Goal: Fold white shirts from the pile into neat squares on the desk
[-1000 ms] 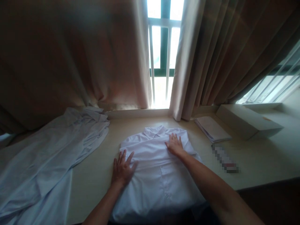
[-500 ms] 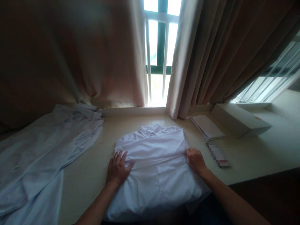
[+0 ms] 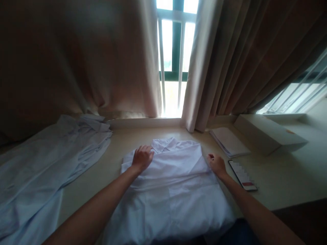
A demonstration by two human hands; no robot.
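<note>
A white collared shirt (image 3: 173, 194) lies on the table in front of me, its collar toward the window and a sleeve folded across its upper part. My left hand (image 3: 143, 157) rests over the shirt's upper left, just beside the collar, with fingers bent downward and not gripping any cloth that I can see. Just off the shirt's right edge is my right hand (image 3: 217, 164), its fingers curled in with nothing visible in them. The shirt's lower end runs to the near table edge, where it is dim.
Crumpled white garments (image 3: 58, 153) cover the table's left side. To the right lie a phone (image 3: 242, 175), a stack of white paper or folded cloth (image 3: 229, 141) and a pale box (image 3: 270, 132). Curtains (image 3: 204, 68) hang at the back around a barred window (image 3: 172, 61).
My left hand has moved up and right across the shirt toward the collar. My right hand has come off the shirt's right edge and shifted slightly up and outward.
</note>
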